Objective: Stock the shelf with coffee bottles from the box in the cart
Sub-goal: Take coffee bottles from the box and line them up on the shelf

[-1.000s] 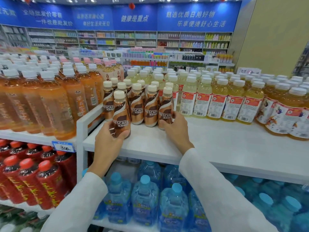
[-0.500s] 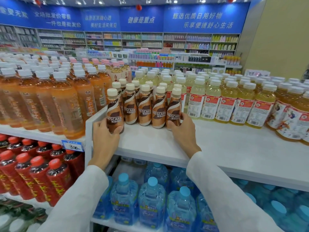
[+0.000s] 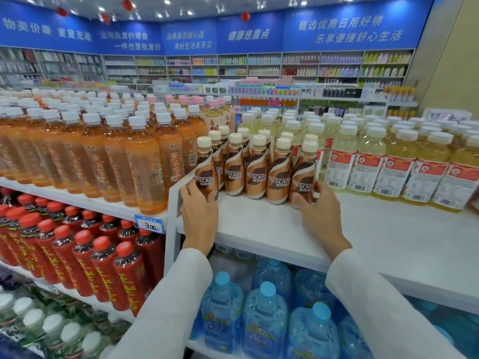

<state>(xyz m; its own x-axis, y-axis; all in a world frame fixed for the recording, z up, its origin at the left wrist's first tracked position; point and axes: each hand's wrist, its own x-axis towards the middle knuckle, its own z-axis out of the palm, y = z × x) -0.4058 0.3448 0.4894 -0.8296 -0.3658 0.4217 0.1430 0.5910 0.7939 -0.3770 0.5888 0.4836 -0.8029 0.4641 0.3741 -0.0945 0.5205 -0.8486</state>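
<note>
Reaching forward, both hands (image 3: 201, 216) (image 3: 320, 216) grip the end coffee bottles (image 3: 206, 174).

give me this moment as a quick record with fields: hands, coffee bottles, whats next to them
left hand: grips leftmost coffee bottle, near the shelf's left edge
right hand: grips rightmost coffee bottle
front row: five coffee bottles upright, labels facing out, more behind
shelf: white, holds the coffee row
left neighbours: orange tea bottles
right neighbours: yellow drink bottles
below: blue-capped water jugs
box and cart: not in view
</note>
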